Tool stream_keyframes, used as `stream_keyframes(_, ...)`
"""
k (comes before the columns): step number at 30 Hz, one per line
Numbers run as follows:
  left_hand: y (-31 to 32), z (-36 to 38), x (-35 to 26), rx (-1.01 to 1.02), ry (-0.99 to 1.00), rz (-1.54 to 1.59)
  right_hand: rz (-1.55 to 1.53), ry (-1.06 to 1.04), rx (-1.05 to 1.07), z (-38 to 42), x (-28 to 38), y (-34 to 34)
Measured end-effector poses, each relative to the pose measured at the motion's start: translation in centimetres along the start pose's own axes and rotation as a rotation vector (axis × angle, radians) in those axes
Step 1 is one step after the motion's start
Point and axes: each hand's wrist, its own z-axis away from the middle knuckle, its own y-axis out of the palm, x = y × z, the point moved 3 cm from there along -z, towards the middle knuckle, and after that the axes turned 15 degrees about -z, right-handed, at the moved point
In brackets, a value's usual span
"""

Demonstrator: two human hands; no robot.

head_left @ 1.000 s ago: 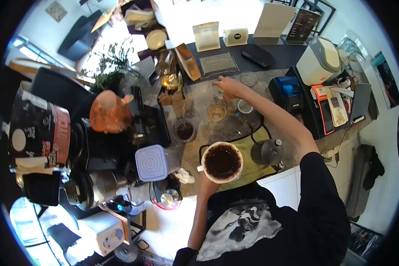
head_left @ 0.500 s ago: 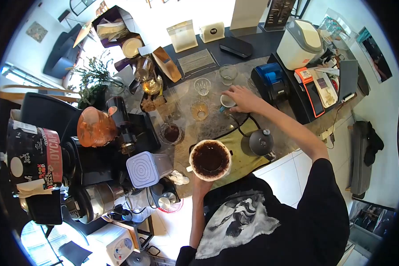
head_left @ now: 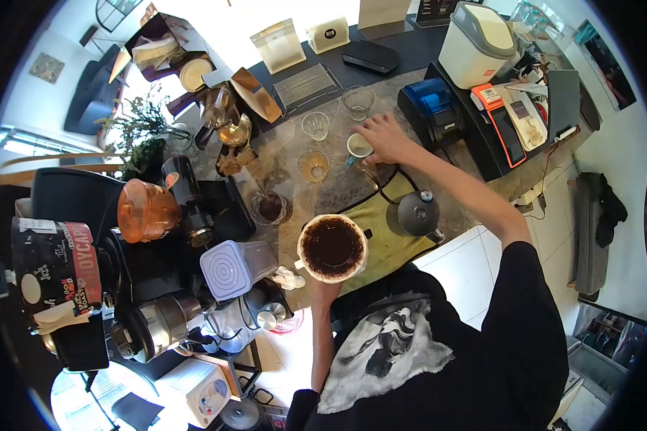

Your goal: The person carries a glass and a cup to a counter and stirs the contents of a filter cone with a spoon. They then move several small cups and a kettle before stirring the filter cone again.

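A white coffee dripper (head_left: 300,251) with dark wet grounds inside is near the counter's front edge. My left hand (head_left: 326,292) is closed at its underside, most of the fingers hidden beneath it. Farther out, my right hand (head_left: 385,138) has its fingers at the rim of a small cup (head_left: 359,146), pale inside and bluish outside. Left of that cup are a clear ribbed glass (head_left: 315,126) and a glass with an amber tint (head_left: 313,166); another clear glass (head_left: 357,103) sits behind. A dark gooseneck kettle (head_left: 414,214) stands right of the dripper on a yellow-green cloth (head_left: 388,251).
A glass with dark contents (head_left: 270,207) stands left of the dripper. A lidded container (head_left: 230,271), an orange grinder hopper (head_left: 147,210) and other machines crowd the left side. At right are a blue-topped printer (head_left: 431,108) and an orange-edged card terminal (head_left: 507,136).
The view has shifted slightly, so most counter items appear higher and farther left. My right hand stays at the small cup, and my left stays under the dripper.
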Motion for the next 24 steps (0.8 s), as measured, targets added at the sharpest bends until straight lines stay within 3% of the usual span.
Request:
stream_keyframes(6,-0.4,0.1,-0.6,0.040,-0.091,-0.043,-0.139,-0.021,0.297,-3.1,1.6,0.5)
stream_keyframes(9,-0.3,-0.1,-0.4,-0.009,-0.066,-0.025,-0.173,-0.130,0.255,-3.5,2.3,1.0)
stream_keyframes(12,-0.2,-0.5,-0.9,-0.008,-0.087,-0.004,-0.166,-0.127,0.405,-4.0,2.7,0.9)
stream_keyframes(15,-0.5,-0.2,-1.2,-0.007,-0.125,0.025,-0.196,-0.075,0.421,-4.4,3.4,0.1)
stream_keyframes(24,-0.9,0.1,-1.7,-0.096,-0.124,0.078,-0.340,-0.211,0.475,-9.2,6.9,0.6)
